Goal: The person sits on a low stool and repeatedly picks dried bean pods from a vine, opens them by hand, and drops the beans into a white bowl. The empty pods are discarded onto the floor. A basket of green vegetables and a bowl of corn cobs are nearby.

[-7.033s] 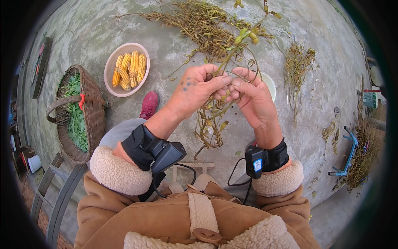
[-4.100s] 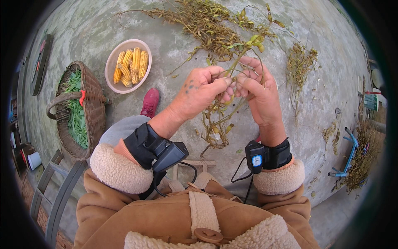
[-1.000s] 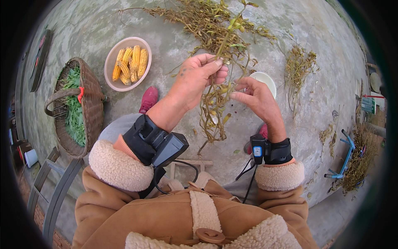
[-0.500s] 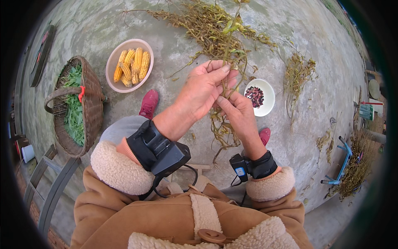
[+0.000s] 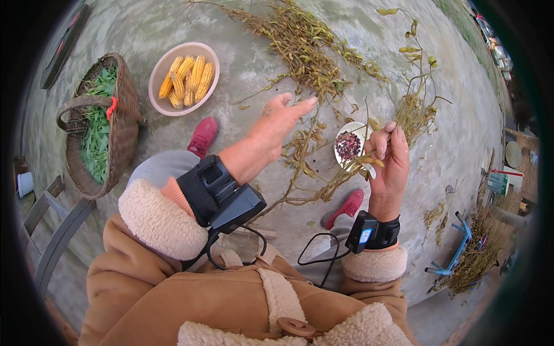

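A dry bean plant (image 5: 329, 185) with brown and yellowish pods slants across in front of me, its bare stem toward my lap. My right hand (image 5: 391, 157) pinches the plant's upper part, just right of a white bowl (image 5: 366, 134). Dark red and purple beans (image 5: 348, 145) lie in that bowl, partly hidden behind pods. My left hand (image 5: 271, 128) is open with fingers stretched forward, beside the plant's left-hand branches; nothing shows in it.
A heap of dried bean plants (image 5: 306, 49) lies ahead, with a smaller bunch (image 5: 416, 109) to the right. Corn cobs (image 5: 186, 79) fill a pink basin (image 5: 214, 86). Far left stands a wicker basket (image 5: 126, 127) of green leaves. A blue metal frame (image 5: 463, 242) stands at right.
My hands have moved apart. The left has let go of the plant and opened; the right has moved rightward, and the plant has gone from upright to slanting.
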Tool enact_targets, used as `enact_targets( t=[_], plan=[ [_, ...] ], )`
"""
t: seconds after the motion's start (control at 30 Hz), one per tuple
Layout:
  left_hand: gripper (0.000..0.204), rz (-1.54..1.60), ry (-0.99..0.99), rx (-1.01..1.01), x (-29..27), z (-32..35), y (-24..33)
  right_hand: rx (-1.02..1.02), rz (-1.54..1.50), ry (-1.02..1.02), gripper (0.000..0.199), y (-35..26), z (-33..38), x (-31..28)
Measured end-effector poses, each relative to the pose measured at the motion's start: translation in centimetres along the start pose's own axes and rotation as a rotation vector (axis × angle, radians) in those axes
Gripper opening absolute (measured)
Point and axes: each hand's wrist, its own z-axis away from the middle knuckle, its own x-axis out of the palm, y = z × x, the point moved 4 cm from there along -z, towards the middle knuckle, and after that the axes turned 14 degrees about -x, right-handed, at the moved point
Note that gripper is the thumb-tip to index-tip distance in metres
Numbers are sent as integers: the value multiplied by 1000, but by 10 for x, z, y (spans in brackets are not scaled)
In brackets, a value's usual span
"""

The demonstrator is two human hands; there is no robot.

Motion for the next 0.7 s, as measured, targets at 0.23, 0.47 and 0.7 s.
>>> enact_targets(
  t=[0.23,0.47,0.7],
  plan=[
    [57,-5,-262,-365,12,-14,-33,-37,-192,-89,21,-4,3,12],
    [40,162,-582,-289,21,5,-10,-90,-169,-138,24,-18,1,9],
    [37,9,-756,-85,27,33,14,-66,-110,-162,23,-16,2,14]
  ],
)
